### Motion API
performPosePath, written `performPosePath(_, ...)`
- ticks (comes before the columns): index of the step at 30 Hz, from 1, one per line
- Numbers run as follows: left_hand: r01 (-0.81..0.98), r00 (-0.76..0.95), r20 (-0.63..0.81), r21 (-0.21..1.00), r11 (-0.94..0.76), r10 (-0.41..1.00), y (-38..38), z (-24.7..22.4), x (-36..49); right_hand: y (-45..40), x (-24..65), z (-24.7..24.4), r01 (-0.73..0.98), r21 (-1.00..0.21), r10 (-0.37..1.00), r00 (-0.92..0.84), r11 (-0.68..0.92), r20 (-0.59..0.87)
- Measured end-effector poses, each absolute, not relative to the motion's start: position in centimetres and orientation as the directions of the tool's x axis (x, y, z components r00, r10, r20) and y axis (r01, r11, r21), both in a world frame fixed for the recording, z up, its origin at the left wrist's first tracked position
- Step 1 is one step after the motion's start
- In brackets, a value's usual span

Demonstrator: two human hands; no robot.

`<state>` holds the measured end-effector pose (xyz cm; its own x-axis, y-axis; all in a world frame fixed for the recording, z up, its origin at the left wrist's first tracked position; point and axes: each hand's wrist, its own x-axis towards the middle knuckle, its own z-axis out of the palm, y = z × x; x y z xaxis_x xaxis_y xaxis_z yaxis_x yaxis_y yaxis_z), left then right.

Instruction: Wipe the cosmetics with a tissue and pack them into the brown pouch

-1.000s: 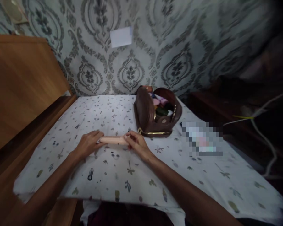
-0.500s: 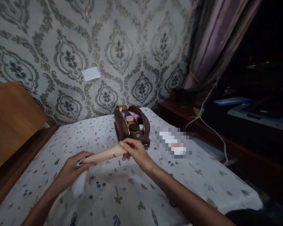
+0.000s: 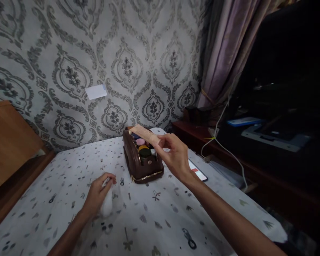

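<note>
My right hand (image 3: pixel 173 153) pinches one end of a beige tube (image 3: pixel 145 134), which slants across the top of an open brown bag (image 3: pixel 133 156). Inside the bag are several jars and lids, among them a dark green lid (image 3: pixel 145 153) and a pink one (image 3: pixel 140 141). To the left of the bag and nearer to me, my left hand (image 3: pixel 102 188) is closed round a small white object (image 3: pixel 106 204), blurred and partly hidden by the fingers.
Right of the bag a phone (image 3: pixel 198 172) lies on the patterned white cloth (image 3: pixel 146 220). A wooden board (image 3: pixel 13 138) stands at the left. White cable (image 3: pixel 232 156) hangs by the dark red furniture (image 3: pixel 181 129) at the right.
The beige tube has left my left hand and moved up and right over the bag in my right hand. My left hand has shifted right with the white object. The view has turned slightly.
</note>
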<state>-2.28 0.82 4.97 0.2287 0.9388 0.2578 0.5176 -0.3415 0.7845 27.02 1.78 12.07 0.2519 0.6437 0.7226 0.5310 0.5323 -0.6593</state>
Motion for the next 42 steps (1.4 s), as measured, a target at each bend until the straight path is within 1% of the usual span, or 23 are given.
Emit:
performPosePath(1, 0.522, 0.237, 0.241, 0.785, -0.332, 0.941, 0.8, 4.0, -2.3, 2.4, 27.0, 11.9, 0.601, -0.607, 0.631, 0.207, 0.52, 0.747)
performPosePath(3, 0.522, 0.232, 0.207, 0.798, -0.301, 0.95, 0.9, 2.5, -2.5, 3.6, 26.9, 11.6, 0.7, -0.533, 0.645, 0.136, 0.474, 0.752)
performPosePath(7, 0.511, 0.186, 0.187, 0.82, -0.258, 0.965, 1.3, 0.9, -3.2, 5.2, 26.5, 10.8, 0.814, -0.444, 0.704, 0.063, 0.374, 0.707)
performPosePath(10, 0.514, 0.167, 0.169, 0.826, -0.232, 0.971, 1.6, 0.7, -3.6, 5.9, 26.2, 10.4, 0.838, -0.419, 0.722, 0.044, 0.35, 0.69)
performPosePath(14, 0.531, 0.175, 0.133, 0.822, -0.207, 0.976, 1.7, 0.6, -3.7, 6.7, 25.7, 10.1, 0.838, -0.421, 0.745, 0.027, 0.347, 0.667)
performPosePath(18, 0.531, 0.184, 0.107, 0.826, -0.191, 0.977, 1.6, 0.5, -3.8, 7.0, 25.4, 10.1, 0.853, -0.425, 0.802, 0.012, 0.304, 0.597)
performPosePath(22, 0.535, 0.186, 0.091, 0.826, -0.179, 0.978, 1.6, 0.5, -3.8, 7.0, 25.1, 10.6, 0.913, -0.348, 0.855, -0.001, 0.212, 0.519)
performPosePath(25, 0.536, 0.183, 0.095, 0.825, -0.18, 0.978, 1.7, 0.7, -3.8, 6.8, 24.7, 11.2, 0.946, -0.28, 0.88, -0.012, 0.164, 0.476)
performPosePath(28, 0.538, 0.185, 0.097, 0.823, -0.183, 0.978, 1.7, 0.7, -3.8, 6.8, 24.3, 12.0, 0.962, -0.24, 0.907, -0.016, 0.128, 0.42)
performPosePath(31, 0.538, 0.188, 0.088, 0.824, -0.177, 0.978, 1.7, 0.8, -3.8, 7.1, 24.2, 12.6, 0.962, -0.234, 0.919, -0.036, 0.138, 0.393)
performPosePath(35, 0.531, 0.183, 0.103, 0.826, -0.187, 0.978, 1.6, 0.9, -3.7, 8.0, 24.6, 12.9, 0.934, -0.293, 0.917, -0.077, 0.204, 0.392)
performPosePath(38, 0.53, 0.197, 0.122, 0.821, -0.21, 0.973, 1.6, 1.0, -3.7, 8.7, 24.8, 13.0, 0.921, -0.324, 0.916, -0.076, 0.216, 0.394)
performPosePath(42, 0.529, 0.201, 0.108, 0.824, -0.201, 0.974, 1.6, 1.0, -3.7, 8.8, 24.6, 12.9, 0.93, -0.295, 0.923, -0.097, 0.217, 0.373)
